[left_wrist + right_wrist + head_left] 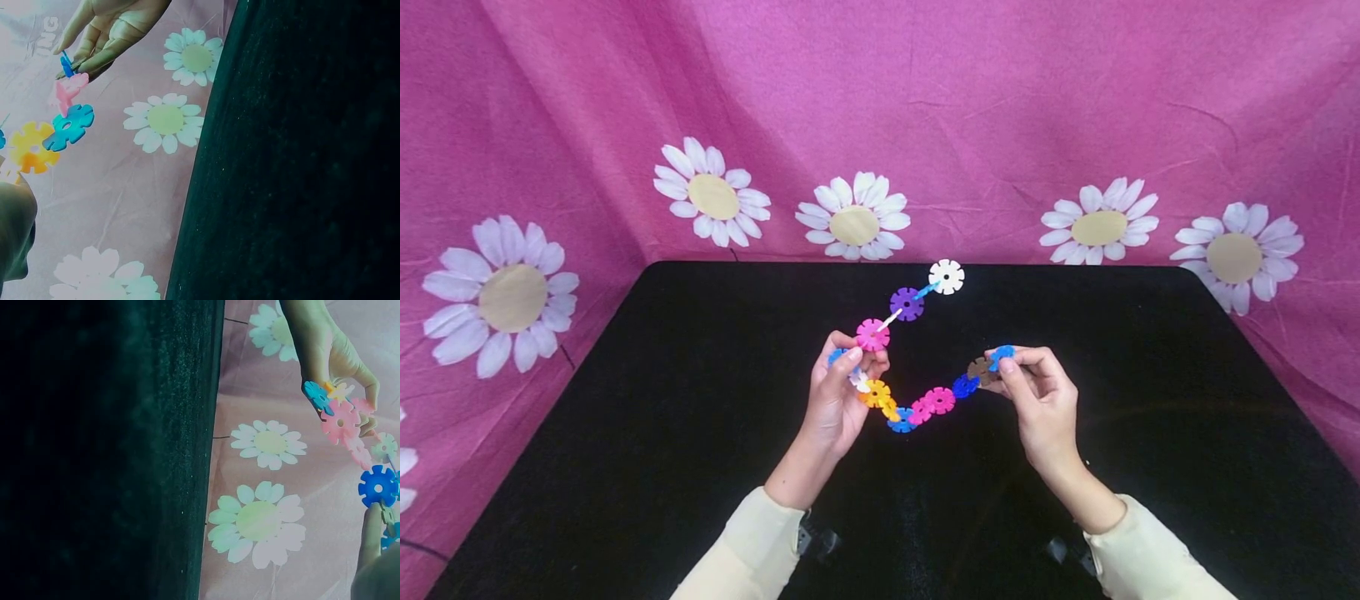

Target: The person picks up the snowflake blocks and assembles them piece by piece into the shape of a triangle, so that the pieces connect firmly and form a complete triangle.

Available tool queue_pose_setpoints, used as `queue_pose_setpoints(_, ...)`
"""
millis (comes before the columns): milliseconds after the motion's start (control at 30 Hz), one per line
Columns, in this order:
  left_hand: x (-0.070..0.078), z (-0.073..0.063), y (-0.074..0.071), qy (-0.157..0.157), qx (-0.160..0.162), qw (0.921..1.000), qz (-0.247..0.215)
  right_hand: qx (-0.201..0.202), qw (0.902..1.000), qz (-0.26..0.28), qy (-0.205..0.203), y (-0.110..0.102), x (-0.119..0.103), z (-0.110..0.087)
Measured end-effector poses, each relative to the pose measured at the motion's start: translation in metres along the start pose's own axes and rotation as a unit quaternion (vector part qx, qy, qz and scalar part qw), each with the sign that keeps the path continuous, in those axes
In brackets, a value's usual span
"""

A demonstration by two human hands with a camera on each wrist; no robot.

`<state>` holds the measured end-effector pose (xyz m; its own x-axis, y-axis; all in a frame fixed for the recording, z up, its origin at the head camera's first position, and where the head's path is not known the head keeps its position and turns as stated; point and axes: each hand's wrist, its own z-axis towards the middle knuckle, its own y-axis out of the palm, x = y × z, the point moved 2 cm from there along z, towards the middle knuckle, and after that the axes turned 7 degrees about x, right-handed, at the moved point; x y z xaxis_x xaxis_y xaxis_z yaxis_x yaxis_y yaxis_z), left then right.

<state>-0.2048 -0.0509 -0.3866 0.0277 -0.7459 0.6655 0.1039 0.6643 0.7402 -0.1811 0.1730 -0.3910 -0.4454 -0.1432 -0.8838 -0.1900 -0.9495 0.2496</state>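
A chain of interlocked plastic snowflake discs (938, 401) hangs in a curve between my two hands. My left hand (835, 396) pinches it near a light blue disc and a white one. Beyond those fingers the chain runs up and away through a pink disc (872, 335) and a purple disc (907, 305) to a white disc (947, 277). On the other side, my right hand (1047, 400) pinches the end with a bright blue disc (1002, 358) and a brown disc (980, 371). In the right wrist view a dark blue disc (378, 487) sits by the right fingertip.
Both hands are above a black table (700, 467). A pink cloth (970, 100) printed with white daisies (853, 223) hangs behind it and along the sides. Dark wrist devices (805, 537) show at the cream sleeves (745, 542).
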Motion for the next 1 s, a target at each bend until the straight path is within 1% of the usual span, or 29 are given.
queue_pose_setpoints(133,-0.0004,-0.0004,-0.0002,0.002,0.005,1.0000,-0.003,-0.008,0.9999,0.005,-0.007,0.0009,0.0004,-0.0010)
queue_pose_setpoints(267,0.0002,-0.0005,0.0000,0.012,0.016,0.9998,-0.001,-0.015,0.9997,0.013,-0.013,0.0012,0.0001,-0.0012)
queue_pose_setpoints(400,0.0007,0.0002,0.0000,0.018,0.022,0.9996,-0.002,-0.013,0.9998,0.001,-0.016,0.0009,0.0001,-0.0011)
queue_pose_setpoints(467,0.0006,0.0004,-0.0001,0.020,0.023,0.9995,-0.003,-0.015,0.9997,0.003,-0.018,0.0013,0.0004,-0.0012)
queue_pose_setpoints(567,0.0001,0.0004,0.0001,0.022,0.023,0.9994,0.009,-0.018,0.9994,0.009,-0.028,0.0025,0.0009,-0.0017)
queue_pose_setpoints(733,-0.0011,-0.0001,0.0008,0.020,0.020,0.9992,0.030,-0.010,0.9989,0.018,-0.041,0.0039,0.0015,-0.0029)
queue_pose_setpoints(967,-0.0009,-0.0006,0.0012,0.022,0.015,0.9992,0.029,-0.014,0.9984,0.026,-0.048,0.0045,0.0008,-0.0029)
queue_pose_setpoints(1000,-0.0006,-0.0008,0.0013,0.022,0.015,0.9993,0.027,-0.013,0.9985,0.020,-0.049,0.0044,0.0005,-0.0030)
